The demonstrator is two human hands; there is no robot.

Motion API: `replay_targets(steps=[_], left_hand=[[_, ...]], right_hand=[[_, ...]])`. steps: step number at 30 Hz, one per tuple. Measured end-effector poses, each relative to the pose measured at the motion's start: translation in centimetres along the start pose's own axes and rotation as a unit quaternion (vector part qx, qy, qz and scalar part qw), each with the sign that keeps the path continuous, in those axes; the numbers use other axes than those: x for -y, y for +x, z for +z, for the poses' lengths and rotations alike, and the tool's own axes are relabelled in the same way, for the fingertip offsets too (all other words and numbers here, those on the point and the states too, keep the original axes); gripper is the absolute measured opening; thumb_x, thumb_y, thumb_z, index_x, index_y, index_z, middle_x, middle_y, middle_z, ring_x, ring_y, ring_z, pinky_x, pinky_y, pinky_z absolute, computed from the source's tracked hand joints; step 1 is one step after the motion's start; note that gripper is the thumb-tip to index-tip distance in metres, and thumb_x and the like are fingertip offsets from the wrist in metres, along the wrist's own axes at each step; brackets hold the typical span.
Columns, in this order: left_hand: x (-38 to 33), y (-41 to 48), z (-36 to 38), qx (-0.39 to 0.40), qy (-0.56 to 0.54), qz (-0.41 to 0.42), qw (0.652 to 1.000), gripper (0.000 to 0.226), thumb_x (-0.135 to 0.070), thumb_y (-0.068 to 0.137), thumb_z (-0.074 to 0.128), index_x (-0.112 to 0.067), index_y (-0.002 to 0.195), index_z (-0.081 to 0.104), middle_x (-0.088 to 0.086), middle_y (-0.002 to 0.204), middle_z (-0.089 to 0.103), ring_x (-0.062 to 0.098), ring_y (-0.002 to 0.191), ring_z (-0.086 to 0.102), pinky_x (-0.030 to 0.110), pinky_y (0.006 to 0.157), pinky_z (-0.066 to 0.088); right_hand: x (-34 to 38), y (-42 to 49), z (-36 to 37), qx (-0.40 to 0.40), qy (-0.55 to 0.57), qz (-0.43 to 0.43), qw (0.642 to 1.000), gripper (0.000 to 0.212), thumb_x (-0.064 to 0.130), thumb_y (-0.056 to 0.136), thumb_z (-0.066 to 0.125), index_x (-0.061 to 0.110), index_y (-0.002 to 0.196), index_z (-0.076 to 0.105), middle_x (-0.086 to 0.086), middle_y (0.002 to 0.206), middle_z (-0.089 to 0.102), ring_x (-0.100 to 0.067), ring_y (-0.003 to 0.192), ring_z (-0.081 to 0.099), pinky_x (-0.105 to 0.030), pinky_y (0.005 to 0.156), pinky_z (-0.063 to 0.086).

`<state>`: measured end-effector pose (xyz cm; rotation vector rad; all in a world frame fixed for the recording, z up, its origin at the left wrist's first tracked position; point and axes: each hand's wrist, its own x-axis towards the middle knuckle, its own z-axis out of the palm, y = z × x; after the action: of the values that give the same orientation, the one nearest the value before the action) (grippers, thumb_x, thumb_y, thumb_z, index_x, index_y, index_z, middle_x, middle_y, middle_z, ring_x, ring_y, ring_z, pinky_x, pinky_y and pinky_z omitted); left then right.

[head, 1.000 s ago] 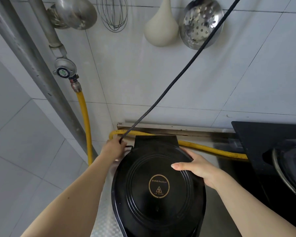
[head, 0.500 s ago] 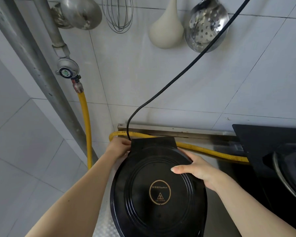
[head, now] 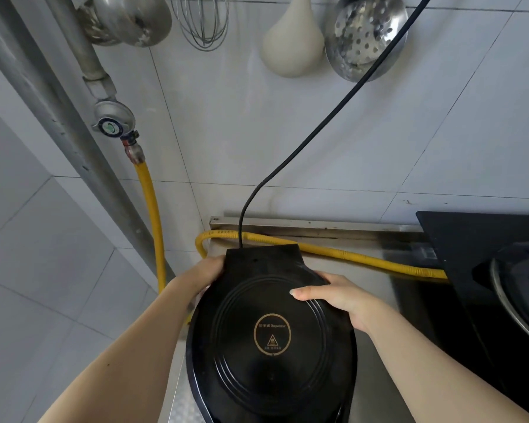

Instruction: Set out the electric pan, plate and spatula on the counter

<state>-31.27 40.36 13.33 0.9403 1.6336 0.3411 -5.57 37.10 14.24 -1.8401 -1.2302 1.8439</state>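
A black round electric pan (head: 271, 340) with its lid closed sits on the steel counter (head: 370, 267), hinge end toward the wall. My left hand (head: 200, 274) grips its back left edge, fingers hidden behind the pan. My right hand (head: 333, 296) holds the back right rim, thumb lying on the lid. The pan's black power cord (head: 327, 123) rises from the hinge end up to the top right. No plate is in view.
A yellow gas hose (head: 342, 254) runs along the back of the counter and up to a valve (head: 112, 125). A black cooktop (head: 483, 257) with a pot lies right. A ladle, whisk, cream utensil and slotted skimmer (head: 365, 35) hang on the tiled wall.
My left hand let go of the cord and moved onto the pan's back left edge. The cord went from taut to slack and curved. The right hand stayed on the rim.
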Motion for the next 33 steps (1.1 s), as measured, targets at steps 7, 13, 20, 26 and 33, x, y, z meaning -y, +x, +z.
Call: replay_targets(steps=[7,13,20,26,33], left_hand=[[0.7,-0.9,1.2,-0.092,-0.055,-0.045,0.993,0.054,-0.052,0.096,0.031,-0.010,0.115,0.059,0.015,0.110,0.062,0.026,0.094,0.058,0.039,0.095,0.038],[1.2,-2.0,0.5,0.016,0.025,0.012,0.999,0.086,-0.083,0.055,0.056,-0.021,0.114,0.055,0.004,0.107,0.063,0.022,0.094,0.061,0.035,0.087,0.045],[1.5,-3.0,1.9,0.036,0.103,0.041,0.993,0.096,-0.074,0.046,0.069,-0.019,0.123,0.051,-0.001,0.108,0.061,0.020,0.098,0.058,0.030,0.081,0.047],[3.0,-3.7,2.0,0.020,0.082,0.027,0.996,0.101,-0.069,0.050,0.073,-0.019,0.133,0.043,-0.002,0.110,0.055,0.019,0.101,0.055,0.031,0.085,0.046],[3.7,-4.1,1.0,0.073,-0.003,0.022,0.997,0.106,-0.061,0.047,0.079,-0.019,0.136,0.039,0.010,0.127,0.055,0.030,0.114,0.055,0.048,0.105,0.041]], right_hand=[[-0.3,-0.3,-0.2,0.021,0.006,0.038,0.999,0.072,0.042,0.036,0.093,0.033,0.102,0.066,-0.004,0.105,0.074,-0.028,0.099,0.068,-0.048,0.094,0.052],[-0.7,-0.4,-0.1,0.000,0.009,0.046,0.999,0.067,0.045,0.038,0.093,0.032,0.098,0.067,-0.002,0.097,0.075,-0.027,0.091,0.071,-0.042,0.084,0.057],[-1.7,-1.6,0.3,-0.025,0.012,0.055,0.998,0.057,0.047,0.041,0.091,0.033,0.090,0.064,0.000,0.095,0.070,-0.024,0.089,0.066,-0.034,0.068,0.053],[-3.0,-2.3,0.1,-0.001,0.016,0.011,1.000,0.061,0.045,0.048,0.091,0.041,0.102,0.062,0.010,0.101,0.067,-0.015,0.094,0.062,-0.029,0.069,0.050],[-4.1,-3.0,0.0,0.006,0.046,-0.055,0.997,0.073,0.030,0.056,0.090,0.041,0.121,0.058,0.006,0.116,0.066,-0.021,0.110,0.061,-0.044,0.096,0.052]])
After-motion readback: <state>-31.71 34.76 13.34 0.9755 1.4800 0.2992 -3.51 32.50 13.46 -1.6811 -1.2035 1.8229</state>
